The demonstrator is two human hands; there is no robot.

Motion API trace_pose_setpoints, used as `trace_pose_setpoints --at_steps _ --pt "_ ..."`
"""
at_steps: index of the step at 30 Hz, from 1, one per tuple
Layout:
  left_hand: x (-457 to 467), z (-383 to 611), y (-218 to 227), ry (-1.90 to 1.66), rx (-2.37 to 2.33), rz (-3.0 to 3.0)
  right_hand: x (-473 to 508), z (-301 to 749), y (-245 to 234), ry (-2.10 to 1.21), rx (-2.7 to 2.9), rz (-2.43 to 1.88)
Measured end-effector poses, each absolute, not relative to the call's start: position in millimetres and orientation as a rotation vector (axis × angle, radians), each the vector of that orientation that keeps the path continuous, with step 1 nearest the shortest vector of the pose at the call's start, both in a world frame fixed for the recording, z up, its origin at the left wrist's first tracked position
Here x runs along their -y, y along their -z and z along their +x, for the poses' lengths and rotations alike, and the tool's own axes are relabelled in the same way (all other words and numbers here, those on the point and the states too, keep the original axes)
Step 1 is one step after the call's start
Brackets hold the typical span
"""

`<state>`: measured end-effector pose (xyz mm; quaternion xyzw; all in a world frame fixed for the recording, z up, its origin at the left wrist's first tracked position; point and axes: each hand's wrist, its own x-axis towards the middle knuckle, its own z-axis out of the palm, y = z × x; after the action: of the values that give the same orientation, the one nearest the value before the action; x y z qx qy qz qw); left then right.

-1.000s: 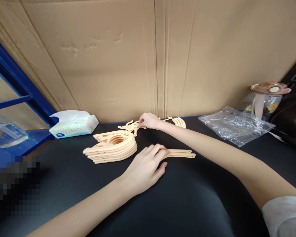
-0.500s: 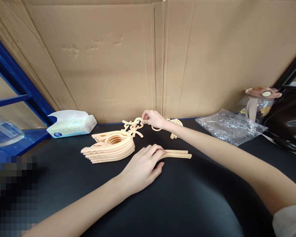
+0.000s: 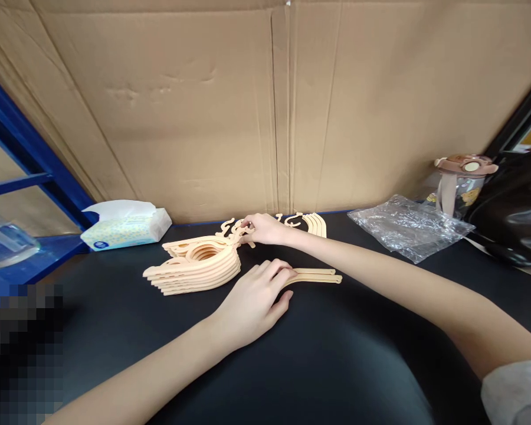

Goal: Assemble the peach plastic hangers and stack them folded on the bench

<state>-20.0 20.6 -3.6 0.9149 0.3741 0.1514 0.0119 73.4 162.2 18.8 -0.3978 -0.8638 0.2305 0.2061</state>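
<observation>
A stack of peach plastic hanger pieces [image 3: 194,265] lies on the black table [image 3: 327,354]. My left hand [image 3: 254,301] rests fingers down on the near end of two thin peach arm pieces [image 3: 316,275], pressing them flat. My right hand [image 3: 263,229] reaches to the back of the table and pinches a small peach hook piece [image 3: 234,227] among loose hooks just behind the stack. More curved peach pieces [image 3: 314,223] lie to the right of that hand.
A cardboard wall [image 3: 265,106] closes the back. A tissue pack [image 3: 126,224] sits at the left by a blue rack [image 3: 30,159]. Crumpled clear plastic [image 3: 407,227], a lidded drink cup [image 3: 460,183] and a black bag [image 3: 517,206] stand at the right.
My right hand lifted a hook piece, then came down and left to the hooks behind the stack. My left hand stayed on the thin arm pieces.
</observation>
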Motion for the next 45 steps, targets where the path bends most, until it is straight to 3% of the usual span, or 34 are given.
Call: trace_pose_setpoints --at_steps 11,23,33,40,45 --pt "-20.8 -20.6 4.7 -0.48 -1.153 2.863 -161.2 83.4 -32.4 -0.635 2.435 -1.109" --pt "-20.6 -18.9 2.6 -0.516 -1.145 2.877 -150.7 190.0 -48.1 -0.893 2.091 -1.125" --pt "-16.6 -19.0 1.6 -1.182 -1.338 2.676 -65.2 231.8 -30.4 -1.275 1.95 -1.069" --pt "-15.7 -20.2 0.6 -1.044 -1.347 2.786 -49.9 228.3 -22.4 -1.301 1.948 -1.052" --pt "-16.1 -22.9 1.5 -0.915 -1.105 2.663 -47.8 234.7 -22.4 -1.241 2.045 -1.036"
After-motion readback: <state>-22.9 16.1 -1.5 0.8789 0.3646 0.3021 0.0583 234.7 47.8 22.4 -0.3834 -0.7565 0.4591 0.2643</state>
